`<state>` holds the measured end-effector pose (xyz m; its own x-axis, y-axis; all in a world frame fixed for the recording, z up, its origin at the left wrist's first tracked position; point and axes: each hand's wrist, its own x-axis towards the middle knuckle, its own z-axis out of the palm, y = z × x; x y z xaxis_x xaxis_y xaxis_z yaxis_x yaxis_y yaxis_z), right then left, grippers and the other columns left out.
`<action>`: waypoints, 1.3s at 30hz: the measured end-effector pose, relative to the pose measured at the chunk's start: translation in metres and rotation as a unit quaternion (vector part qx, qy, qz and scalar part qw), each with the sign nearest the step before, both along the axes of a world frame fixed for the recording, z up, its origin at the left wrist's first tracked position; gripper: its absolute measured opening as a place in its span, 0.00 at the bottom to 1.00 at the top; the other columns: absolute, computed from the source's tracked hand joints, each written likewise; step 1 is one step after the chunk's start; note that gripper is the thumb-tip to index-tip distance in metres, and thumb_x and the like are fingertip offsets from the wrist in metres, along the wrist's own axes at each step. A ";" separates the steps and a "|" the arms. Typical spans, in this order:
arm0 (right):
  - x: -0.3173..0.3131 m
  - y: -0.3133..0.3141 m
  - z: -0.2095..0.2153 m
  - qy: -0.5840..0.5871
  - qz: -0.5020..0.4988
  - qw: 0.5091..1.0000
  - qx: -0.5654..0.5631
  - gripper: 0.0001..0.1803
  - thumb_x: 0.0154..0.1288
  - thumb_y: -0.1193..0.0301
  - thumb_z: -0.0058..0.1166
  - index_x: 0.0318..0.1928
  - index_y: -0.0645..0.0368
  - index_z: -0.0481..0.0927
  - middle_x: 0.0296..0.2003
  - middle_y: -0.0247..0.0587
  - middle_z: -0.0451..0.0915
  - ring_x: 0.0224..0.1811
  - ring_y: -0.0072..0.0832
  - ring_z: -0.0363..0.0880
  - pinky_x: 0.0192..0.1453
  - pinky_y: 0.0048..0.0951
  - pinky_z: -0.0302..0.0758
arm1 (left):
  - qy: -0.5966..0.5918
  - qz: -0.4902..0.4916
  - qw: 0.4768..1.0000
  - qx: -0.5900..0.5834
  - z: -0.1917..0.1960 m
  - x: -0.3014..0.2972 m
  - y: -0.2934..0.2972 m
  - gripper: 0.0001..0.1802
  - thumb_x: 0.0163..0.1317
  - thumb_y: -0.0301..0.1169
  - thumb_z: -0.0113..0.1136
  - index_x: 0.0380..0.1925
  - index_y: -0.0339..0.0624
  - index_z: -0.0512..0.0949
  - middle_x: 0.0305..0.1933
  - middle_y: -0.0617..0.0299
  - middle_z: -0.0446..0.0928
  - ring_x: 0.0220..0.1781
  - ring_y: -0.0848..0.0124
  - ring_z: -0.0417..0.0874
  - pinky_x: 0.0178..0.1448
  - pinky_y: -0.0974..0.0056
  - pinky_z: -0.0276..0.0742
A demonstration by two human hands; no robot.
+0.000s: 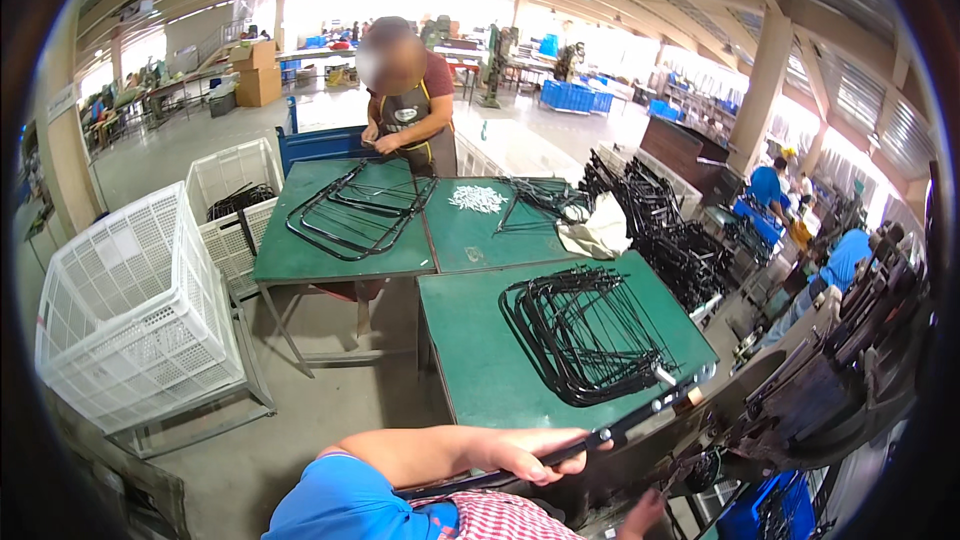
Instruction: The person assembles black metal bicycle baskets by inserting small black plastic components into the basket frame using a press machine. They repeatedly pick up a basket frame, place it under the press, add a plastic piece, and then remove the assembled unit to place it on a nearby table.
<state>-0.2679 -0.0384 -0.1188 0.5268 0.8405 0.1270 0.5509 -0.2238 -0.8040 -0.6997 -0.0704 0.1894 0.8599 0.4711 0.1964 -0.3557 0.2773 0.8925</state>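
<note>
A long factory hall under a ribbed roof holds green worktables [480, 360]; on the near one lies a stack of black wire frames [585, 335]. White lattice crates [135, 315] stand at left, one farther back holding dark frames. The left hand [525, 455] is closed around a black metal bar [610, 430] just off the table's near edge; it looks stiff, light, best gripped mid-length. The right hand [643, 517] is barely visible, its grip unclear.

3 green tables [480, 360] pushed together. Near one: stack of black wire frames [585, 335]. Far left one: looser black frames [360, 205]. Middle one: heap of small white parts [477, 198], pale cloth [598, 230].
</note>
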 end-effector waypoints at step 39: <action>0.047 0.015 0.128 0.183 -0.022 0.967 0.175 0.07 0.63 0.73 0.55 0.39 0.62 0.80 0.34 0.39 0.82 0.36 0.29 0.78 0.42 0.30 0.73 | 0.115 -0.021 0.961 -0.252 -0.063 0.134 0.028 0.48 0.46 0.36 0.65 0.68 0.40 0.53 0.35 0.69 0.60 0.28 0.83 0.62 0.32 0.77 0.59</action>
